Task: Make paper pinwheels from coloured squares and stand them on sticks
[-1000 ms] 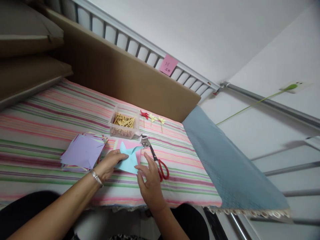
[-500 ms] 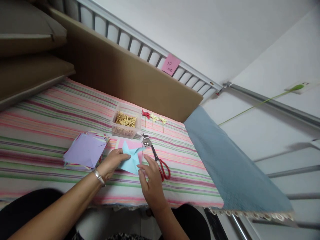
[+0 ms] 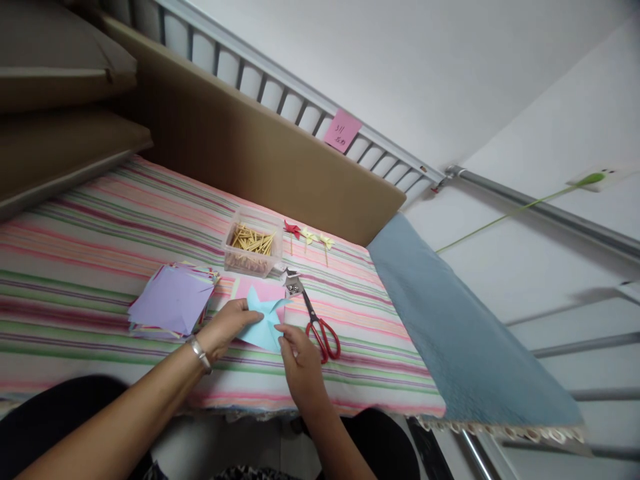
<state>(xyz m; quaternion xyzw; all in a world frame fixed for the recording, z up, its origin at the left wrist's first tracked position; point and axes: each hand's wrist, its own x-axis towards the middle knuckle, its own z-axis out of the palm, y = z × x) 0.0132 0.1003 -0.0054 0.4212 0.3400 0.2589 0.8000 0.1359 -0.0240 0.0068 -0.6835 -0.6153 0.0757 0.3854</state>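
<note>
Between my hands is a light blue paper pinwheel [image 3: 267, 323], partly folded, with some of its points curled up. My left hand [image 3: 231, 327] pinches it, the thumb pressed near its centre. My right hand [image 3: 301, 360] grips its lower right corner between thumb and fingers. Beneath it lies pink paper [image 3: 275, 291]. Scissors with red handles [image 3: 323, 339] rest just right of my right hand, their blades by a small container of metal pins [image 3: 294, 287]. On the left sits a stack of coloured paper squares, purple on top [image 3: 173, 299].
A clear plastic box [image 3: 250, 261] holds many wooden sticks [image 3: 253, 240]. Beside it lie a red pinwheel [image 3: 292, 229] and two pale yellow ones [image 3: 327, 241] on sticks. Behind the striped cloth [image 3: 90, 267] stands a brown board [image 3: 250, 147]; cardboard [image 3: 65, 147] juts in at left.
My right hand's fingers have closed onto the blue paper's lower right corner, moving slightly left. More of the scissors' handles now shows.
</note>
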